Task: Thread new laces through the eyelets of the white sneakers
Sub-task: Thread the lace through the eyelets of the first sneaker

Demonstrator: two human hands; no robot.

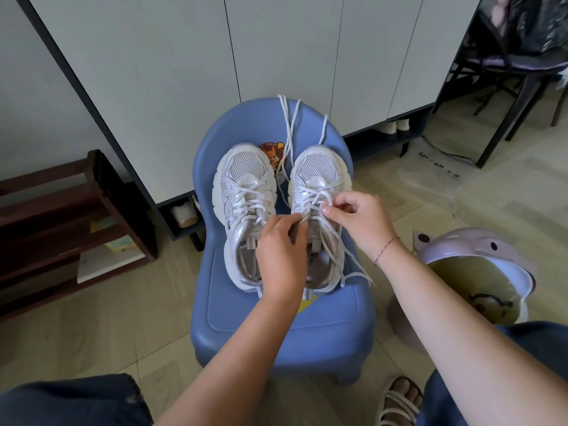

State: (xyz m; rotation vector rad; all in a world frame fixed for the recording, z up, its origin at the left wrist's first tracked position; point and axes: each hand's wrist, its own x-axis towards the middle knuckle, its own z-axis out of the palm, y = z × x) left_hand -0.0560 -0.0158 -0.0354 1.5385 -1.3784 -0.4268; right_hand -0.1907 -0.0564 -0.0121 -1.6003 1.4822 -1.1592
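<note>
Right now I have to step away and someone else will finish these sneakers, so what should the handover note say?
Left hand: pinching lace at the lower eyelets of the right sneaker.
Right hand: pinching the same lace near the middle of the tongue.
Both sneakers stand side by side on the blue chair, toes away.
Done: left sneaker looks laced; right one crisscrossed partway.
Left: finish the right sneaker's top eyelets; loose ends trail over its side. Spare laces hang over the chair back.
</note>
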